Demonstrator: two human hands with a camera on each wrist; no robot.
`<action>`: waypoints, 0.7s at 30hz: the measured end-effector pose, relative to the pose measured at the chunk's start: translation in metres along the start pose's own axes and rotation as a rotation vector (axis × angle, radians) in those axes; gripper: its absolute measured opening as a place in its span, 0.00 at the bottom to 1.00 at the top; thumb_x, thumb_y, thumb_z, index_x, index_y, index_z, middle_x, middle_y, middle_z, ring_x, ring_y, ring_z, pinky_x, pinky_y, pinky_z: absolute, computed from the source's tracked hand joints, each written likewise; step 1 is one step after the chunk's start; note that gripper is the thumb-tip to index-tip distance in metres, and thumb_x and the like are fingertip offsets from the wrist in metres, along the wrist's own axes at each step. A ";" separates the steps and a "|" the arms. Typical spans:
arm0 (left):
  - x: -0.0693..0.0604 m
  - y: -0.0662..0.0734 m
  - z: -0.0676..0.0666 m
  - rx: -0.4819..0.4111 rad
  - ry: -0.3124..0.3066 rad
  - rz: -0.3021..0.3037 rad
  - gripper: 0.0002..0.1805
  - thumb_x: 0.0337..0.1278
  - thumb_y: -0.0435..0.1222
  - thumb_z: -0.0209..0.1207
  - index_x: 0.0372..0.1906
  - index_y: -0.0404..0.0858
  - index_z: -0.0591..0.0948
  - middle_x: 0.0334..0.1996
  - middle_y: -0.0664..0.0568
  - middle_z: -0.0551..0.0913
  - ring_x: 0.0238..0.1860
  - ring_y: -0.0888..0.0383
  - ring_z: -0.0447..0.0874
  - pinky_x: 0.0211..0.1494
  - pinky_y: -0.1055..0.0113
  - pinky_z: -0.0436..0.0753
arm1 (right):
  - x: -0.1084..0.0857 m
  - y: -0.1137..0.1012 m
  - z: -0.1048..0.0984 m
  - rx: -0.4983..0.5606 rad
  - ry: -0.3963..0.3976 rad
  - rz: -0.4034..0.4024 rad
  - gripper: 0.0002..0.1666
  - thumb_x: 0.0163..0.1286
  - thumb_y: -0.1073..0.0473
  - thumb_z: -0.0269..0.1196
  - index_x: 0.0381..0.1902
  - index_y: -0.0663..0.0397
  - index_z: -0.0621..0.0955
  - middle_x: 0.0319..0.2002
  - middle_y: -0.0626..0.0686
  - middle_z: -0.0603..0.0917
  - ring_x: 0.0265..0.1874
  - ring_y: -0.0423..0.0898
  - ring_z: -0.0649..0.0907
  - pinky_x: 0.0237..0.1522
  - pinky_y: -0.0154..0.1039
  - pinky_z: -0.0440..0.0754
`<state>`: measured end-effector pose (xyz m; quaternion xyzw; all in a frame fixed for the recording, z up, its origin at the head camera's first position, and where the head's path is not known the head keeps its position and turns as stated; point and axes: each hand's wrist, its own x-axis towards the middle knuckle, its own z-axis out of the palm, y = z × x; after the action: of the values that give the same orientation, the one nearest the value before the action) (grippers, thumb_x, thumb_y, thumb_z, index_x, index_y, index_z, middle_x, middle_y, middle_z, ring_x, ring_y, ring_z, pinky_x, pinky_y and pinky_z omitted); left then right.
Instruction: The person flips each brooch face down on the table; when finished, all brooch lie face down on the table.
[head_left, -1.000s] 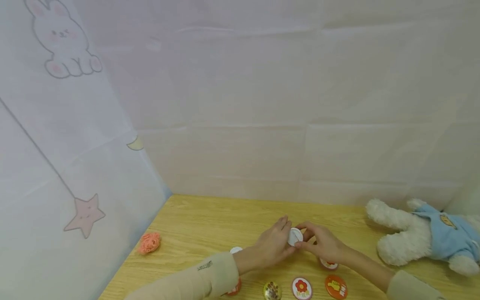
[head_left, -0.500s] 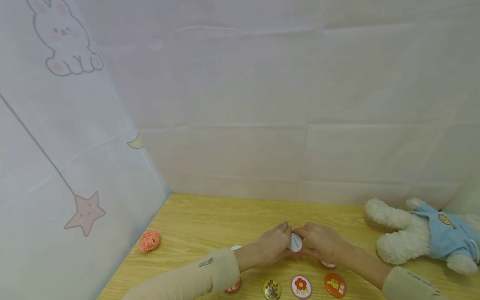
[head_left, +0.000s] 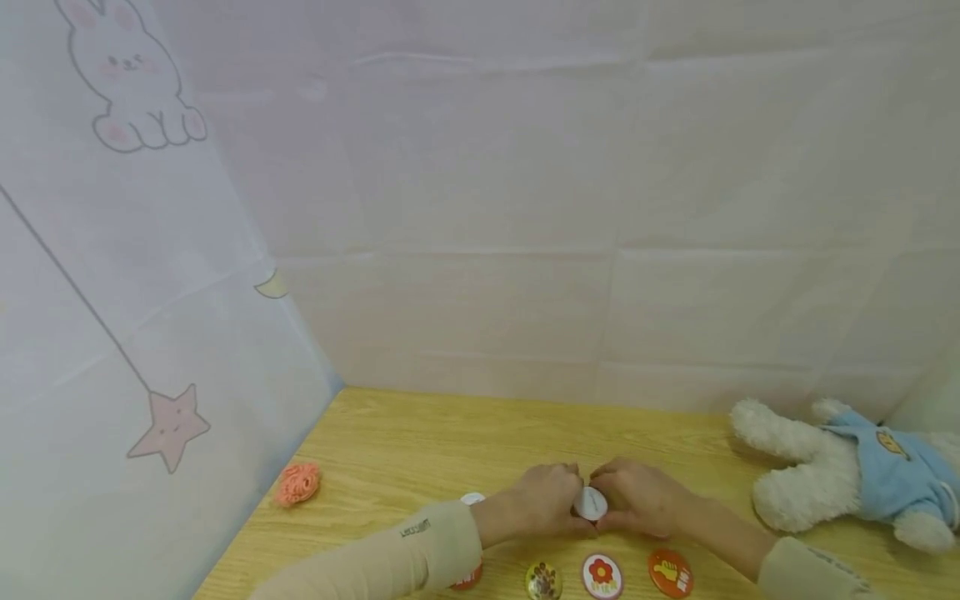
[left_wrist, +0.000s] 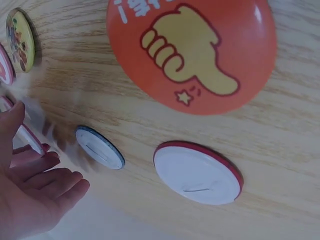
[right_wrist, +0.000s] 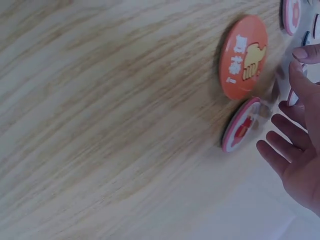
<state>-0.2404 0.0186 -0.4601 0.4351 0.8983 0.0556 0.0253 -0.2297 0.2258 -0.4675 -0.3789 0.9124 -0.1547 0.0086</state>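
Between my two hands a round pin badge [head_left: 592, 503] is held tilted, its white back with the pin line facing the head camera. My left hand [head_left: 542, 502] pinches its left edge between thumb and fingers; the pink rim of the badge [left_wrist: 31, 140] shows in the left wrist view. From the other side my right hand [head_left: 647, 502] grips it with curled fingers. In the right wrist view only a sliver of the badge [right_wrist: 293, 97] shows past the right hand [right_wrist: 305, 145]. Its printed front is mostly hidden.
Nearer the person lie a flower badge [head_left: 602, 576], an orange thumbs-up badge [head_left: 670, 572], a yellow badge [head_left: 543, 581] and a red badge [left_wrist: 190, 60]. White-backed badges [left_wrist: 197, 172] lie face down. A coral fuzzy ball [head_left: 298, 484] and plush toy [head_left: 847, 471] sit at the sides.
Both hands have moved slightly toward the person with the badge. The badge has tilted, and the right fingers have closed in around its edge, more curled than before.
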 end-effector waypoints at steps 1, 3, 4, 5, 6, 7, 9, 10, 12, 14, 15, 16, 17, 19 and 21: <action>0.000 0.001 0.000 0.001 -0.007 0.001 0.22 0.50 0.58 0.66 0.34 0.43 0.84 0.32 0.59 0.79 0.29 0.69 0.74 0.28 0.78 0.74 | 0.000 0.001 0.001 0.012 -0.013 0.006 0.29 0.61 0.39 0.67 0.49 0.54 0.84 0.51 0.55 0.83 0.51 0.53 0.81 0.49 0.51 0.81; 0.001 0.001 0.002 0.011 -0.014 0.003 0.22 0.50 0.59 0.66 0.35 0.44 0.84 0.32 0.60 0.80 0.30 0.70 0.75 0.29 0.78 0.75 | 0.000 0.003 0.003 0.028 -0.040 0.025 0.31 0.60 0.38 0.67 0.51 0.55 0.84 0.54 0.57 0.82 0.54 0.57 0.80 0.52 0.55 0.79; 0.002 0.001 0.003 0.017 -0.021 0.002 0.22 0.51 0.58 0.66 0.36 0.44 0.84 0.32 0.60 0.80 0.30 0.70 0.76 0.29 0.78 0.75 | 0.000 0.004 0.003 0.026 -0.047 0.032 0.33 0.59 0.37 0.67 0.52 0.55 0.83 0.55 0.58 0.81 0.55 0.59 0.79 0.52 0.56 0.78; 0.002 0.002 0.003 0.022 -0.029 0.002 0.22 0.51 0.58 0.66 0.37 0.44 0.84 0.33 0.61 0.81 0.31 0.70 0.77 0.30 0.78 0.76 | 0.000 0.005 0.004 0.026 -0.051 0.036 0.34 0.58 0.37 0.68 0.52 0.56 0.83 0.55 0.59 0.81 0.56 0.61 0.78 0.53 0.57 0.78; 0.003 0.002 0.004 0.029 -0.034 -0.001 0.22 0.51 0.58 0.66 0.38 0.44 0.84 0.33 0.61 0.81 0.32 0.70 0.77 0.31 0.78 0.77 | 0.000 0.005 0.003 0.026 -0.056 0.041 0.35 0.57 0.36 0.68 0.53 0.56 0.83 0.56 0.59 0.81 0.57 0.62 0.78 0.53 0.58 0.77; 0.003 0.002 0.004 0.040 -0.042 -0.004 0.22 0.52 0.58 0.65 0.39 0.44 0.84 0.34 0.61 0.82 0.32 0.70 0.78 0.31 0.78 0.77 | 0.000 0.005 0.004 0.025 -0.058 0.042 0.36 0.57 0.36 0.68 0.54 0.56 0.83 0.56 0.60 0.81 0.57 0.63 0.77 0.53 0.59 0.77; 0.004 0.002 0.005 0.062 -0.051 -0.014 0.21 0.54 0.58 0.64 0.40 0.45 0.84 0.34 0.61 0.83 0.33 0.69 0.79 0.32 0.77 0.77 | 0.001 0.005 0.003 0.026 -0.058 0.043 0.35 0.56 0.38 0.69 0.54 0.54 0.83 0.56 0.60 0.81 0.57 0.64 0.77 0.53 0.59 0.77; 0.004 0.002 0.005 0.069 -0.053 -0.016 0.22 0.54 0.58 0.63 0.41 0.44 0.84 0.35 0.61 0.83 0.33 0.68 0.79 0.32 0.76 0.77 | 0.002 0.004 0.003 0.028 -0.057 0.042 0.34 0.55 0.39 0.70 0.53 0.54 0.84 0.56 0.60 0.81 0.56 0.64 0.78 0.53 0.59 0.77; 0.004 0.002 0.005 0.081 -0.048 -0.018 0.22 0.54 0.58 0.63 0.42 0.45 0.84 0.36 0.61 0.83 0.34 0.68 0.80 0.32 0.76 0.78 | 0.003 0.003 0.002 0.035 -0.056 0.051 0.31 0.54 0.41 0.71 0.51 0.52 0.84 0.55 0.59 0.82 0.55 0.64 0.78 0.53 0.59 0.77; 0.004 0.002 0.006 0.087 -0.040 -0.016 0.22 0.54 0.57 0.63 0.42 0.44 0.84 0.35 0.61 0.83 0.34 0.68 0.80 0.32 0.75 0.78 | 0.003 0.002 0.001 0.045 -0.055 0.067 0.30 0.52 0.43 0.73 0.50 0.52 0.85 0.55 0.59 0.82 0.55 0.64 0.79 0.54 0.59 0.76; 0.004 0.003 0.006 0.086 -0.038 -0.013 0.22 0.54 0.57 0.63 0.43 0.44 0.84 0.35 0.60 0.84 0.34 0.68 0.80 0.31 0.76 0.78 | 0.003 0.001 0.001 0.051 -0.055 0.076 0.30 0.52 0.44 0.73 0.50 0.52 0.85 0.55 0.59 0.82 0.55 0.64 0.79 0.54 0.60 0.76; 0.004 0.003 0.005 0.087 -0.036 -0.009 0.22 0.54 0.57 0.63 0.43 0.44 0.84 0.36 0.60 0.84 0.34 0.68 0.80 0.32 0.76 0.78 | 0.003 0.000 0.001 0.056 -0.055 0.086 0.31 0.51 0.44 0.74 0.51 0.53 0.85 0.55 0.59 0.82 0.55 0.64 0.79 0.54 0.61 0.75; 0.004 0.003 0.005 0.084 -0.037 -0.002 0.23 0.54 0.57 0.63 0.44 0.44 0.84 0.36 0.60 0.84 0.35 0.68 0.80 0.32 0.76 0.78 | 0.002 0.000 0.001 0.062 -0.054 0.095 0.31 0.51 0.44 0.74 0.51 0.53 0.84 0.55 0.59 0.82 0.55 0.65 0.78 0.54 0.62 0.75; 0.004 0.004 0.004 0.068 -0.047 0.009 0.23 0.55 0.56 0.64 0.45 0.43 0.84 0.37 0.60 0.85 0.35 0.69 0.80 0.33 0.77 0.78 | 0.001 0.000 0.001 0.063 -0.050 0.102 0.33 0.51 0.45 0.74 0.53 0.55 0.83 0.56 0.59 0.81 0.56 0.65 0.78 0.54 0.62 0.74; 0.006 0.004 0.004 0.047 -0.064 0.015 0.23 0.56 0.55 0.63 0.47 0.42 0.84 0.38 0.60 0.85 0.35 0.70 0.80 0.33 0.78 0.77 | 0.000 0.000 0.002 0.061 -0.048 0.103 0.34 0.52 0.44 0.73 0.55 0.55 0.82 0.57 0.60 0.80 0.58 0.65 0.77 0.54 0.63 0.74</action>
<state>-0.2407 0.0257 -0.4636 0.4440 0.8948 0.0208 0.0433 -0.2294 0.2254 -0.4692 -0.3344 0.9251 -0.1726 0.0497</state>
